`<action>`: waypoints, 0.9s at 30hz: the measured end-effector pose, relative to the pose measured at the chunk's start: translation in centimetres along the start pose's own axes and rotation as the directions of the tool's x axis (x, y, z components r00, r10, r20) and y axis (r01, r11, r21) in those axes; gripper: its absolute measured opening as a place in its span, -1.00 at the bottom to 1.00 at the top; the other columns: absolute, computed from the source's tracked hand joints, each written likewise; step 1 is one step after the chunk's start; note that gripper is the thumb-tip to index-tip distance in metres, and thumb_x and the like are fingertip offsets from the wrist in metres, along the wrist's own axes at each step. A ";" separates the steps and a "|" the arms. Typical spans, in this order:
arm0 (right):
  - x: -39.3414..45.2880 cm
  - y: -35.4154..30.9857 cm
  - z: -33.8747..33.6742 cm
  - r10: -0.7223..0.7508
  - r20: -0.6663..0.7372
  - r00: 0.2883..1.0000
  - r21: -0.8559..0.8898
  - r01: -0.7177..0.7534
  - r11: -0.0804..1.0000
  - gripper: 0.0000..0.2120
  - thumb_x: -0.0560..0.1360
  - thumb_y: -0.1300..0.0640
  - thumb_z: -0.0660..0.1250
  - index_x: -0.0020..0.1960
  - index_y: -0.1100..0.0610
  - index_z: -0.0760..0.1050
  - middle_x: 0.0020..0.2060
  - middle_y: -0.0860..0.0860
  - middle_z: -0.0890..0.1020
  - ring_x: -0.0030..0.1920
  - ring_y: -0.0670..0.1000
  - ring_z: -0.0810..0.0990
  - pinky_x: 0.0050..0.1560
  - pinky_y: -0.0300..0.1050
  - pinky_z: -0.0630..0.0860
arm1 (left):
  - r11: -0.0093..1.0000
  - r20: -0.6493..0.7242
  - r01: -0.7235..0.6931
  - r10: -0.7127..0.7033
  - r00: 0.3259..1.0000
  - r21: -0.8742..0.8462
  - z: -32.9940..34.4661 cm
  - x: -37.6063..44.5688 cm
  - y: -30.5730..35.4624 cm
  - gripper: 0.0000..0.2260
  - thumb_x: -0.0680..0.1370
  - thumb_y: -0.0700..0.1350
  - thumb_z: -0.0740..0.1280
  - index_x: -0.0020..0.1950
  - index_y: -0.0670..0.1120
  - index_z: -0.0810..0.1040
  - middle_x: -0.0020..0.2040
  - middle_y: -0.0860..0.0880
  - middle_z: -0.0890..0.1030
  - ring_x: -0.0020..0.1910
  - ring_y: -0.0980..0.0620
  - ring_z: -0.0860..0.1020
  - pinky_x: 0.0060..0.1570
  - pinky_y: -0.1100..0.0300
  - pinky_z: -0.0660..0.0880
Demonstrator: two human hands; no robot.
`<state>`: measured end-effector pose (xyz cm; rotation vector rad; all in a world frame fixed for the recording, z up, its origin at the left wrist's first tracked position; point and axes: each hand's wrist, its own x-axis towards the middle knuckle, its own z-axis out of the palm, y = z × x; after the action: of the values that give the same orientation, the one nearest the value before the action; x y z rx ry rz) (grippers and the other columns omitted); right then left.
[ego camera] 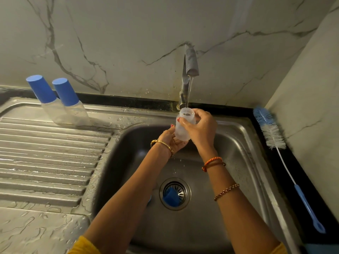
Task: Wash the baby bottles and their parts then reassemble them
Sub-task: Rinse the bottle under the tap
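I hold an open clear baby bottle upright under the running tap, above the sink basin. My right hand grips its neck and upper body. My left hand cups its base from below, fingers curled round it. Water streams into the bottle's mouth. A blue cap lies on the drain at the basin's bottom. Two capped bottles with blue caps stand side by side at the back of the draining board.
The steel sink has a wet ribbed draining board on its left. A blue and white bottle brush lies on the dark counter strip to the right, by the marble wall.
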<state>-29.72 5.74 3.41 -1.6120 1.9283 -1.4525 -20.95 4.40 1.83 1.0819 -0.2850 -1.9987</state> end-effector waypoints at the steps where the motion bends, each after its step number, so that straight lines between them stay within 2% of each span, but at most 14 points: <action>1: 0.1 0.0 0.0 0.011 -0.003 1.000 0.000 -0.011 1.000 -0.52 0.37 0.01 0.46 0.21 0.21 0.50 0.14 0.13 0.56 0.10 0.03 0.53 -0.11 -0.29 0.40 | 1.000 -0.006 0.003 -0.003 1.000 0.002 0.0 -0.1 0.0 -0.57 0.61 0.02 0.14 0.37 -0.22 0.36 0.25 -0.21 0.52 0.28 -0.12 0.47 0.10 0.03 0.45; 3: 0.2 -0.1 0.0 0.013 0.006 1.000 0.003 -0.013 1.000 -0.53 0.38 0.01 0.46 0.21 0.21 0.50 0.13 0.13 0.57 0.10 0.04 0.54 -0.11 -0.27 0.42 | 1.000 -0.003 0.012 -0.012 1.000 -0.011 -0.1 -0.3 0.0 -0.58 0.62 0.02 0.13 0.36 -0.23 0.36 0.15 -0.21 0.57 0.24 -0.11 0.50 0.08 0.05 0.46; 6: 0.1 -0.2 0.2 -0.031 0.078 0.996 -0.011 0.032 0.999 -0.54 0.38 0.03 0.46 0.20 0.22 0.51 0.11 0.13 0.59 0.09 0.04 0.55 -0.07 -0.23 0.46 | 1.000 -0.026 0.013 -0.014 1.000 -0.019 -0.4 -0.4 0.2 -0.57 0.62 0.03 0.12 0.37 -0.24 0.35 -0.09 -0.20 0.56 0.04 -0.12 0.56 0.05 0.04 0.47; 8: 0.0 0.0 -0.1 -0.034 0.102 0.994 -0.019 0.036 0.999 -0.58 0.38 0.06 0.46 0.15 0.24 0.54 0.05 0.15 0.63 0.04 0.06 0.58 -0.11 -0.24 0.46 | 1.000 -0.055 0.020 -0.019 0.998 0.020 -0.8 -0.3 0.1 -0.56 0.63 0.03 0.10 0.35 -0.27 0.35 -0.07 -0.22 0.57 0.11 -0.14 0.54 0.09 0.05 0.44; 12: 0.6 -0.3 -0.8 -0.062 -0.022 0.998 0.047 0.063 0.997 -0.61 0.40 0.04 0.45 0.12 0.25 0.56 -0.02 0.13 0.64 -0.05 0.02 0.59 -0.25 -0.34 0.44 | 0.998 -0.037 -0.020 0.023 0.999 0.066 -1.2 -0.3 0.1 -0.54 0.63 0.03 0.10 0.36 -0.30 0.31 0.26 -0.25 0.48 0.30 -0.20 0.42 0.21 0.01 0.38; 15: 0.7 -0.6 -0.4 -0.049 -0.004 0.999 0.077 0.049 0.996 -0.61 0.39 0.03 0.46 0.11 0.25 0.57 -0.03 0.13 0.65 -0.07 0.04 0.61 -0.24 -0.30 0.49 | 0.997 -0.018 -0.059 0.059 0.998 0.041 -1.2 -0.3 0.0 -0.51 0.60 0.08 0.13 0.35 -0.27 0.34 0.23 -0.25 0.49 0.28 -0.21 0.44 0.14 -0.02 0.40; 17: 0.2 -0.1 -0.2 0.018 0.045 0.999 0.100 -0.023 0.995 -0.65 0.39 0.07 0.46 0.07 0.26 0.58 -0.09 0.14 0.66 -0.09 0.05 0.62 -0.26 -0.27 0.51 | 0.996 0.004 -0.072 0.072 0.997 0.052 -1.3 -0.4 -0.3 -0.52 0.58 0.10 0.17 0.32 -0.25 0.36 0.14 -0.24 0.52 0.24 -0.22 0.46 0.13 -0.01 0.42; 18: 0.1 0.1 -0.2 0.100 0.045 0.994 0.191 -0.106 0.976 -0.68 0.40 0.07 0.45 0.05 0.25 0.59 -0.10 0.14 0.65 -0.09 0.05 0.62 -0.24 -0.23 0.54 | 0.993 0.023 -0.101 0.100 0.995 0.066 -1.3 -0.5 -0.4 -0.55 0.57 0.09 0.21 0.29 -0.23 0.38 0.09 -0.22 0.52 0.19 -0.21 0.48 0.11 -0.01 0.43; 20: 0.0 0.2 -0.6 0.372 0.104 0.922 0.474 -0.375 0.797 -0.77 0.42 0.08 0.43 0.00 0.20 0.58 -0.10 0.12 0.64 -0.07 0.06 0.63 -0.19 -0.17 0.59 | 0.978 0.062 -0.200 0.196 0.979 0.064 -0.6 -0.9 -0.1 -0.67 0.55 0.02 0.27 0.19 -0.18 0.42 0.10 -0.19 0.50 0.09 -0.15 0.49 0.08 0.02 0.46; 22: 0.0 0.7 -1.2 0.598 0.313 0.738 0.664 -0.620 0.418 -0.83 0.46 0.09 0.38 -0.02 0.16 0.52 -0.10 0.12 0.62 -0.09 0.05 0.63 -0.18 -0.16 0.61 | 0.941 0.052 -0.306 0.302 0.952 0.142 0.4 -1.0 0.5 -0.71 0.52 -0.09 0.33 0.20 -0.13 0.41 0.22 -0.19 0.45 0.13 -0.12 0.47 0.08 0.07 0.48; 23: -0.1 1.2 -1.3 0.627 0.433 0.648 0.711 -0.672 0.205 -0.81 0.48 0.09 0.35 0.03 0.17 0.49 -0.09 0.14 0.61 -0.10 0.07 0.62 -0.18 -0.12 0.61 | 0.900 0.036 -0.355 0.358 0.933 0.254 1.0 -1.0 0.8 -0.66 0.50 -0.13 0.36 0.24 -0.12 0.40 0.26 -0.18 0.42 0.16 -0.12 0.46 0.08 0.09 0.49; 24: -0.3 1.8 -1.3 0.614 0.534 0.581 0.727 -0.686 0.016 -0.78 0.50 0.11 0.32 0.08 0.20 0.47 -0.05 0.17 0.61 -0.09 0.09 0.62 -0.17 -0.08 0.62 | 0.829 0.030 -0.389 0.413 0.910 0.402 1.5 -0.8 1.0 -0.57 0.47 -0.14 0.39 0.30 -0.12 0.39 0.28 -0.17 0.42 0.19 -0.12 0.46 0.09 0.11 0.50; 25: -0.6 2.4 -1.2 0.578 0.596 0.558 0.728 -0.680 -0.094 -0.76 0.52 0.12 0.30 0.13 0.21 0.44 -0.01 0.20 0.60 -0.05 0.11 0.62 -0.15 -0.05 0.61 | 0.715 0.049 -0.412 0.469 0.882 0.565 2.0 -0.5 1.1 -0.49 0.44 -0.13 0.43 0.35 -0.13 0.37 0.29 -0.16 0.42 0.21 -0.11 0.46 0.09 0.12 0.51; 27: -1.0 2.9 -0.9 0.519 0.618 0.591 0.733 -0.671 -0.109 -0.82 0.54 0.19 0.25 0.11 0.23 0.44 -0.03 0.17 0.61 -0.03 0.08 0.62 -0.09 -0.07 0.63 | 0.370 0.153 -0.420 0.573 0.805 0.829 2.7 0.1 1.2 -0.43 0.39 -0.05 0.48 0.35 -0.13 0.40 0.27 -0.13 0.48 0.22 -0.09 0.47 0.14 0.11 0.49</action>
<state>-31.72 6.78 1.18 -0.0715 0.8601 -1.4279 -22.40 3.09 4.10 1.4769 -1.4421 -1.1248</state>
